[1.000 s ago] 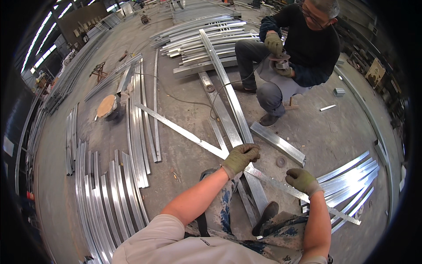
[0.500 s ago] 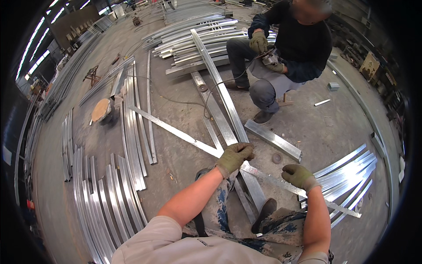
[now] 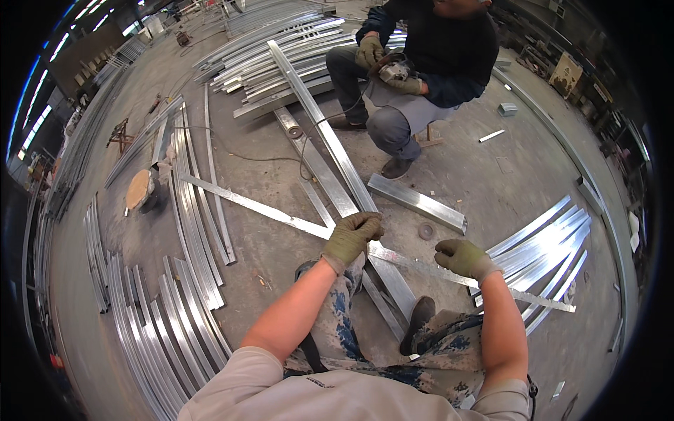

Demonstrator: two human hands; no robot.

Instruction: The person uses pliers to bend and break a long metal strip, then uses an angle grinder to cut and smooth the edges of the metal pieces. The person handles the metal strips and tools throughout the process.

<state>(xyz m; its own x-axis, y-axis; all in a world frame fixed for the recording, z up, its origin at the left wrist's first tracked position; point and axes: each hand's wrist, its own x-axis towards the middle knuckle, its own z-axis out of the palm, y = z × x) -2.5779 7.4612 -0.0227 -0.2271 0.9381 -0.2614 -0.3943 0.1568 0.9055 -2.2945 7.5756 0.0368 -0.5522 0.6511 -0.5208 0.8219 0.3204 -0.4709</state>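
Note:
My left hand, in an olive work glove, has its fingers closed just above where a long flat metal strip passes under it. The near end of a long silver channel also reaches that glove, so what the fingers grip is hidden. My right hand, gloved alike, is curled closed over the strip's right part. I cannot make out anything inside it. Beneath, a wider metal beam lies on the floor and crosses under the strip. A short box tube lies beyond my hands.
Ahead, a seated person in gloves holds an angle grinder, its cable trailing across the floor. Metal profiles lie in bundles at left, right and far. A round-topped stool stands left.
The whole view has shifted, so the scene sits further left and slightly higher. Both hands keep nearly the same places along the strip. The seated person still holds the grinder.

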